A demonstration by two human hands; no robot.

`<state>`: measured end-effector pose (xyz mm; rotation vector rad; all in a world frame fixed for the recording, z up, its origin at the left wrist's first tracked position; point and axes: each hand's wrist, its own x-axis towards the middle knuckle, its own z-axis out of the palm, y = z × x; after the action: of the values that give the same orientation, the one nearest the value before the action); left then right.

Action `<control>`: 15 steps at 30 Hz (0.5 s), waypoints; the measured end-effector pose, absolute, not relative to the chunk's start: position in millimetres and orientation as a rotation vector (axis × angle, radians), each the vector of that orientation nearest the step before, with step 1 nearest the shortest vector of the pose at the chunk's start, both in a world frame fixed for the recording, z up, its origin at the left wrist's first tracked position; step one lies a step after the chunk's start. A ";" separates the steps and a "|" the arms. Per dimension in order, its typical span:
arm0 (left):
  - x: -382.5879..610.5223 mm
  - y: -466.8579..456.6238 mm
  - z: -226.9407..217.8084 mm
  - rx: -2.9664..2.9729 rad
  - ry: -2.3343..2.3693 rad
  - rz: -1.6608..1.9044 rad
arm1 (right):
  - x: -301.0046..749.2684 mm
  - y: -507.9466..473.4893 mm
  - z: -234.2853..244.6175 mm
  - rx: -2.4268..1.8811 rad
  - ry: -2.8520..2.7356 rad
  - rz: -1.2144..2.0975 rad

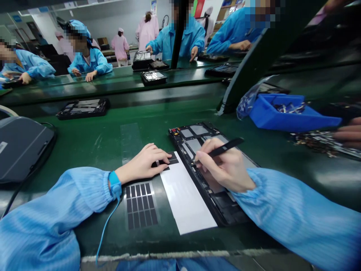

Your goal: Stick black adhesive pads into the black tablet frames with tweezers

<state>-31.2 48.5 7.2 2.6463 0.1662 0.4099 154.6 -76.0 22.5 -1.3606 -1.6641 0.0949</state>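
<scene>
Two blue sleeves (42, 226) fill the bottom of the frame. Low centre, the left hand (143, 163) lies flat, its fingers (162, 156) close together on a few black strips (170, 160) on the green counter (93, 143), probably so they can't slide. Just right of it, the right hand (225, 167) has its fingers (205, 158) pinched pen-style round a thin black tool (225, 147), tip down on the opened tablet (194, 137) at centre. A white sheet (186, 197) lies along the tablet's left edge, and a grid of black pads (140, 205) sits by the wrist strap (115, 184), within easy reach.

right hand (225, 165) gripping black tweezers (222, 148) over opened tablet (197, 150), left hand (145, 163) on white sheet (184, 195)
</scene>
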 end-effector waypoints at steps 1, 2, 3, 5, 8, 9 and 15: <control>-31.2 48.5 7.0 2.647 0.158 0.419 | 154.5 -76.0 21.6 -1.355 -1.663 0.086; -31.0 48.3 7.1 2.647 0.154 0.427 | 154.7 -76.2 20.6 -1.353 -1.666 0.082; -30.7 48.1 7.8 2.647 0.155 0.428 | 155.2 -76.7 19.5 -1.352 -1.671 0.083; -29.7 48.0 11.9 2.644 0.155 0.392 | 157.2 -78.1 18.4 -1.369 -1.662 0.119; -29.0 51.4 26.6 2.650 0.151 0.307 | 160.2 -76.7 23.1 -1.387 -1.541 0.294; -29.6 54.1 33.3 2.656 0.179 0.303 | 159.6 -73.8 26.7 -1.380 -1.497 0.384; -42.9 77.8 64.7 2.590 0.584 -0.206 | 121.7 -39.8 42.6 -1.235 -1.696 0.962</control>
<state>-42.9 77.8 64.7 2.5904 0.5838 -0.2063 121.7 -39.8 42.6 -1.2352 -1.6961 0.9621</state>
